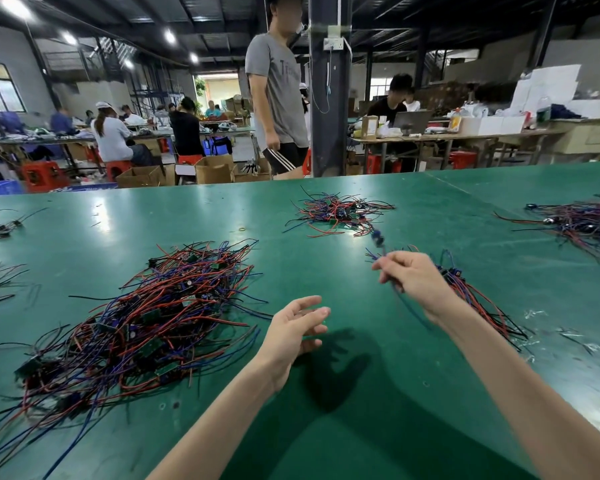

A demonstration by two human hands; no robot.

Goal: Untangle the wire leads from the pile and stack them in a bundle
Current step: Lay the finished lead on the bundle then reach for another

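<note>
While the right hand (413,275) pinches one blurred wire lead (378,239) and the left hand (298,327) hangs open, its trailing end may snag the bundle (478,299) just right.

You sit in a factory assembly hall: seated workers (110,135) line long benches (465,137), cardboard cartons (213,169) crowd the floor, steel rafters overhead.

No legible text; print on standing person's grey tee (280,81) too blurred.
</note>
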